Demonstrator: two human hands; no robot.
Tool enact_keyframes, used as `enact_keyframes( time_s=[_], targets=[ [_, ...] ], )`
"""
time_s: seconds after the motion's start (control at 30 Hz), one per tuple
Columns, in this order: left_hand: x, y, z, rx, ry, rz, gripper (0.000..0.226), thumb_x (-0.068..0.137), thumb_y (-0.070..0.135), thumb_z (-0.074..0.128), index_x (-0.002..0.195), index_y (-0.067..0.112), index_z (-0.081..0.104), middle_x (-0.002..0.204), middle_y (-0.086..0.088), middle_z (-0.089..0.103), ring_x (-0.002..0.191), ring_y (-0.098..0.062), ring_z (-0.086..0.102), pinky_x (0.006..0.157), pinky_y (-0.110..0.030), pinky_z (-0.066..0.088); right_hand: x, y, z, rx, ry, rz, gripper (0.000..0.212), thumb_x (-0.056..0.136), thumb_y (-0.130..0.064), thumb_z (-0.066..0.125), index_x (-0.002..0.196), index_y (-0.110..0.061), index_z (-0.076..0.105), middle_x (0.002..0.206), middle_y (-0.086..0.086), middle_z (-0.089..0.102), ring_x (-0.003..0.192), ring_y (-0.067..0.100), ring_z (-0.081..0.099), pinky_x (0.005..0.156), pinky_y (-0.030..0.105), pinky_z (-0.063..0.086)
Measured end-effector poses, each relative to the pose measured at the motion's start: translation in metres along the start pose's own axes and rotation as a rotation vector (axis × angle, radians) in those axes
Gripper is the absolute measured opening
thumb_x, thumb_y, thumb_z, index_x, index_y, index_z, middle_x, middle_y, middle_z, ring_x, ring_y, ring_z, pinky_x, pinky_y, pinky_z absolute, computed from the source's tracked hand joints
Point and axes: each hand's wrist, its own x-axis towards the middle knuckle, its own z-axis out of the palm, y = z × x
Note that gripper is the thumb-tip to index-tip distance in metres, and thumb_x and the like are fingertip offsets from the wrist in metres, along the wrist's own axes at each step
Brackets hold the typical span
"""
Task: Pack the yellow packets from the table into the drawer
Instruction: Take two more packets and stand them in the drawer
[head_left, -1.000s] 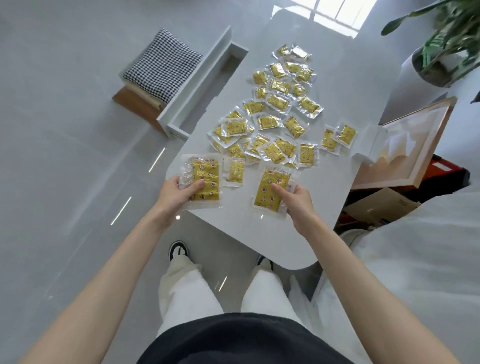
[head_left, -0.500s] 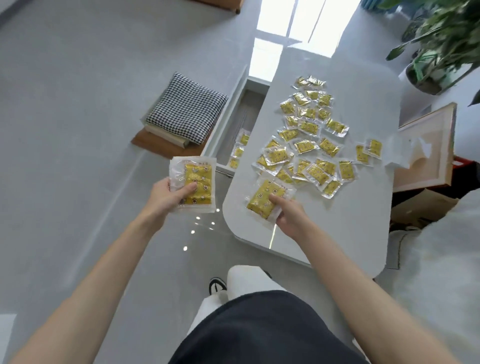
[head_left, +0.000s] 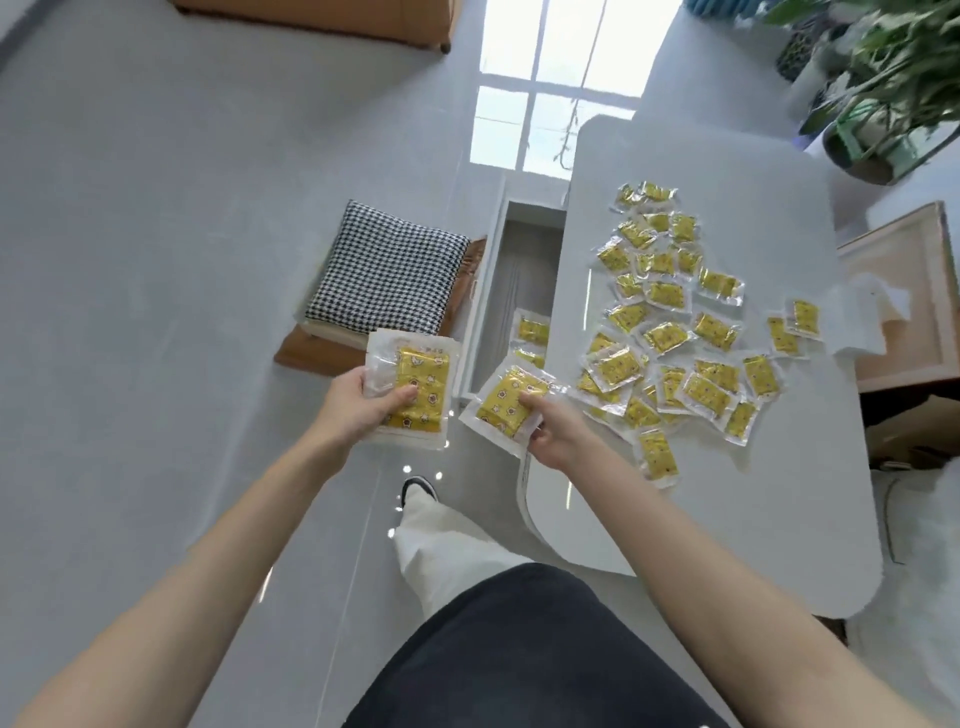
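My left hand (head_left: 358, 410) grips a yellow packet in clear wrap (head_left: 423, 379), held in the air over the floor just left of the open drawer (head_left: 511, 270). My right hand (head_left: 556, 431) pinches a second yellow packet (head_left: 506, 402) off the table's near left corner, beside the drawer's front end. A few yellow packets (head_left: 532, 332) lie inside the drawer. Several more yellow packets (head_left: 670, 332) are scattered over the white table (head_left: 727, 493).
A checked cushion (head_left: 387, 270) on a wooden stool stands left of the drawer. A potted plant (head_left: 883, 104) is at the far right, with a wooden frame (head_left: 904, 291) and cardboard right of the table. My leg and shoe (head_left: 421, 493) are below the hands.
My right hand has lifted its packet off the table and carried it left toward the drawer. My left hand has kept its packet and stays near the drawer. I have stepped left.
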Motion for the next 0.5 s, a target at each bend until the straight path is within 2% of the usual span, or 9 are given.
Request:
enact_keyframes(
  time_s=[0.1, 0.17, 0.23, 0.3, 0.37, 0.43, 0.5],
  targets=[
    [0.037, 0.025, -0.031, 0.06, -0.04, -0.001, 0.024, 0.08, 0.014, 0.073, 0.103, 0.009, 0.065, 0.096, -0.004, 0.072, 0.088, -0.016, 0.069, 0.079, -0.031, 0.056, 0.016, -0.015, 0.044, 0.06, 0.044, 0.035, 0.005, 0.093, 0.0, 0.055, 0.096, -0.004, 0.057, 0.106, 0.015, 0.064, 0.117, 0.032, 0.058, 0.082, 0.045, 0.049],
    [0.06, 0.041, -0.049, 0.088, -0.061, 0.008, 0.021, 0.08, 0.014, 0.073, 0.099, 0.013, 0.065, 0.093, 0.0, 0.071, 0.085, -0.014, 0.068, 0.078, -0.028, 0.056, 0.027, -0.025, 0.07, 0.085, 0.057, 0.067, 0.006, 0.094, -0.003, 0.055, 0.088, -0.004, 0.056, 0.113, 0.016, 0.063, 0.119, 0.032, 0.058, 0.082, 0.047, 0.048],
    [0.085, 0.056, -0.064, 0.11, -0.088, 0.014, 0.018, 0.08, 0.014, 0.073, 0.095, 0.018, 0.064, 0.091, 0.003, 0.071, 0.083, -0.011, 0.068, 0.076, -0.026, 0.056, 0.037, -0.034, 0.091, 0.117, 0.078, 0.082, 0.006, 0.094, -0.005, 0.054, 0.089, -0.004, 0.056, 0.109, 0.014, 0.065, 0.115, 0.032, 0.06, 0.083, 0.047, 0.048],
    [0.108, 0.069, -0.074, 0.126, -0.12, 0.013, 0.018, 0.08, 0.014, 0.073, 0.096, 0.017, 0.065, 0.092, 0.002, 0.071, 0.083, -0.01, 0.068, 0.075, -0.025, 0.056, 0.047, -0.04, 0.106, 0.141, 0.086, 0.085, 0.006, 0.095, -0.007, 0.053, 0.091, -0.005, 0.056, 0.103, 0.013, 0.064, 0.106, 0.03, 0.062, 0.088, 0.045, 0.047],
    [0.135, 0.081, -0.083, 0.157, -0.178, -0.003, 0.023, 0.08, 0.014, 0.073, 0.102, 0.013, 0.065, 0.095, -0.001, 0.072, 0.086, -0.012, 0.069, 0.075, -0.025, 0.055, 0.06, -0.045, 0.119, 0.177, 0.106, 0.081, 0.013, 0.097, -0.007, 0.05, 0.085, -0.005, 0.055, 0.091, 0.011, 0.066, 0.101, 0.029, 0.061, 0.093, 0.044, 0.045],
    [0.162, 0.092, -0.088, 0.182, -0.238, -0.024, 0.025, 0.08, 0.013, 0.073, 0.104, 0.011, 0.064, 0.098, -0.004, 0.072, 0.088, -0.015, 0.069, 0.077, -0.028, 0.056, 0.072, -0.046, 0.127, 0.223, 0.12, 0.075, 0.018, 0.099, -0.009, 0.046, 0.083, -0.006, 0.054, 0.065, 0.011, 0.069, 0.08, 0.028, 0.065, 0.091, 0.044, 0.044],
    [0.188, 0.104, -0.09, 0.214, -0.292, -0.037, 0.027, 0.08, 0.012, 0.073, 0.106, 0.009, 0.064, 0.098, -0.005, 0.072, 0.087, -0.016, 0.069, 0.075, -0.027, 0.057, 0.082, -0.045, 0.135, 0.279, 0.147, 0.062, 0.022, 0.1, -0.011, 0.043, 0.083, -0.006, 0.055, 0.052, 0.011, 0.067, 0.055, 0.026, 0.067, 0.084, 0.044, 0.047]
  ],
)
